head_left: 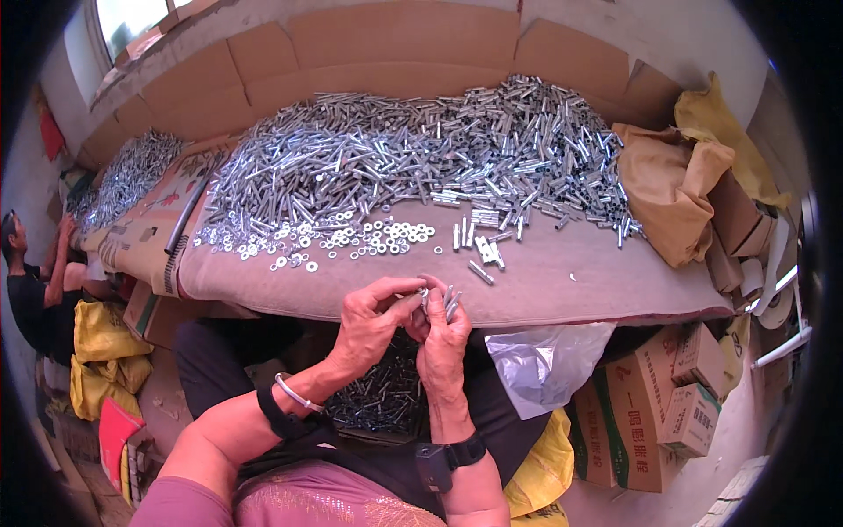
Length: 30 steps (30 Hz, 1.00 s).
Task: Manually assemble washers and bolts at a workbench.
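Observation:
Over the near edge of the padded table, my two hands meet. My right hand (443,342) is closed around several silver metal bolts (452,303) whose ends stick out between thumb and fingers. The fingertips of my left hand (373,318) are pinched together against the bolts, on a small piece too hidden to name. Just beyond, a few loose bolts (480,272) lie on the table (369,281), with scattered washers (386,235) to their left. Below my hands, a container between my legs holds many dark metal bolts (378,395).
A large heap of metal bolts and sleeves (413,158) covers the table's back, against cardboard (404,44). Brown sacking (676,193) lies at right. Cartons (645,408) and a clear plastic bag (544,360) are at lower right. Another person (44,281) sits far left by a second heap (136,176).

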Tool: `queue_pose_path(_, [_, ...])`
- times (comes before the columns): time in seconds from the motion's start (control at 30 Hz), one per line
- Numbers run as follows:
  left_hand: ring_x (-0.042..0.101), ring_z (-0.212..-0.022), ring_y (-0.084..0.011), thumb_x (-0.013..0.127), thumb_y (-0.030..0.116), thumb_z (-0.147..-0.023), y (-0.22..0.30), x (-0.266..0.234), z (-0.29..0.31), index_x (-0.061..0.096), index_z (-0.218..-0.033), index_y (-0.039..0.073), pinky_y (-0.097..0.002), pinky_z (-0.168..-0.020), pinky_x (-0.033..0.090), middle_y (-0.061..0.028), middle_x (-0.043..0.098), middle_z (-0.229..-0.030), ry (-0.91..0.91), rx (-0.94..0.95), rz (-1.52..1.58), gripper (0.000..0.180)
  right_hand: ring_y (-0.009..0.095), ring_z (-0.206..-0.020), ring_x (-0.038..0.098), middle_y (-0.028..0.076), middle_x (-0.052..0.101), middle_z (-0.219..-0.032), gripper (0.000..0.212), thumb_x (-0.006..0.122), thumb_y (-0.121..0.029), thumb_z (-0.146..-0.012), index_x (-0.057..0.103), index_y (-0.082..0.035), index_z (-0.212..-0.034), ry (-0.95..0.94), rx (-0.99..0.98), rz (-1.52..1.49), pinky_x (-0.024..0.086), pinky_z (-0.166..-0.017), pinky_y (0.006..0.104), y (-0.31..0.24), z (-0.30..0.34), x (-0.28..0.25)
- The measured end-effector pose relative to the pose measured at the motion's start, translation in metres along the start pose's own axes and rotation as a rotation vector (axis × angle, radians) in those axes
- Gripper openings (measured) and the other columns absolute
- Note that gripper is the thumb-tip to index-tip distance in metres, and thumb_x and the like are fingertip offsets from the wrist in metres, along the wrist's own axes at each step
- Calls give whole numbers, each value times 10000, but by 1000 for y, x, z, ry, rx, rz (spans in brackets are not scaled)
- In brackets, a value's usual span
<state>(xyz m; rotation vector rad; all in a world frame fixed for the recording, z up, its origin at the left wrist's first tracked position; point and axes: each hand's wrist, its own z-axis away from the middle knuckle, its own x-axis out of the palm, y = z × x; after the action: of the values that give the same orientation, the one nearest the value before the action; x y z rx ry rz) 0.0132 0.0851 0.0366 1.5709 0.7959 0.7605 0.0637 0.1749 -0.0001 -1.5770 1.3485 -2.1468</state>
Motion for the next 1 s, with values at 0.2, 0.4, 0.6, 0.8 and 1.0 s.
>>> queue_pose_path(0.2, [574, -704, -136, 564, -19, -841, 8, 9, -1, 575, -1146, 17, -245, -626, 478, -90, 567, -868, -20, 326, -402, 307, 30, -527, 336, -47, 421, -670, 300, 480, -226, -962, 536, 20, -1126, -40, 22, -136, 248, -450, 195, -2, -4, -10])
queue_pose_path(0.4, [519, -1001, -326, 645, 130, -780, -21, -38, -60, 592, -1127, 73, -404, -840, 441, -163, 495, -1195, 166, 505, -1246, 355, 42, -508, 326, -32, 397, -622, 280, 485, -223, -960, 538, -2, -1124, 4, 37, -170, 264, -457, 200, -11, -4, -8])
queue_pose_path(0.6, [505, -985, -299, 673, 141, -741, -21, -44, -63, 666, -964, 100, -393, -807, 443, -106, 545, -1093, 18, 605, -1352, 226, 38, -514, 333, -39, 398, -634, 265, 486, -216, -960, 550, -3, -1104, 12, 21, -97, 272, -459, 195, -9, -2, -7])
queue_pose_path(0.8, [550, -791, -170, 677, 131, -777, -14, -42, -45, 659, -921, 61, -307, -676, 456, -39, 601, -861, 51, 405, -920, 161, 34, -542, 401, -32, 479, -666, 237, 505, -217, -949, 601, -13, -1021, 88, -131, 325, 316, -475, 180, -10, 1, -2])
queue_pose_path(1.0, [502, -589, -56, 649, 164, -849, 9, -22, -14, 644, -908, -7, -198, -524, 401, -12, 613, -732, -3, -117, -121, 181, 34, -551, 424, -36, 486, -632, 200, 511, -198, -947, 613, -28, -973, 68, -342, 620, 340, -485, 193, -3, 3, 2])
